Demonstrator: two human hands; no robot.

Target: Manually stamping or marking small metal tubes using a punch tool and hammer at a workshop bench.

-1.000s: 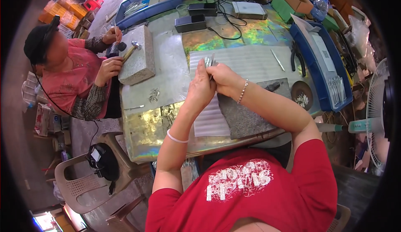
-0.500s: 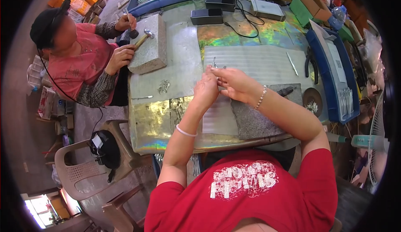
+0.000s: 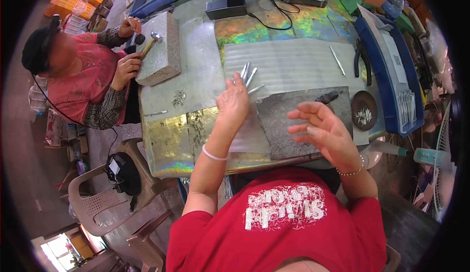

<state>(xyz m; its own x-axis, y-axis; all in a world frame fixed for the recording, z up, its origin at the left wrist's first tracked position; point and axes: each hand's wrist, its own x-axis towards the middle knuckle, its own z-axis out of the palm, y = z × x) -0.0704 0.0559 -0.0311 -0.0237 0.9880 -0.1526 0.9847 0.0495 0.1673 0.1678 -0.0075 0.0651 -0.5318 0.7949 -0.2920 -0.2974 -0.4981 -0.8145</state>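
Over the white sheet point(image 3: 289, 61), my left hand point(image 3: 233, 103) has its fingers around several slim silver tools point(image 3: 252, 76). Their tips fan out past the fingertips; their exact kind is too small to make out. My right hand point(image 3: 325, 132) hovers over the near right part of a rough grey stone slab point(image 3: 289, 130), fingers apart and holding nothing. A short dark cylindrical tool point(image 3: 327, 97) lies on the slab's far side. Right of the slab, a round brown dish point(image 3: 360, 99) holds small silver pieces point(image 3: 364, 116).
At the right edge is a blue tray point(image 3: 411, 110) with silver tools; black-handled pliers point(image 3: 362, 61) and a slim silver tool point(image 3: 338, 60) lie left of it. At the left, a co-worker point(image 3: 78, 76) holds a hammer point(image 3: 149, 46) at a stone block point(image 3: 166, 51).
My hands were together over the white sheet. Now my right hand has drawn away to the near right and opened. The silver tools show more fanned out at my left hand.
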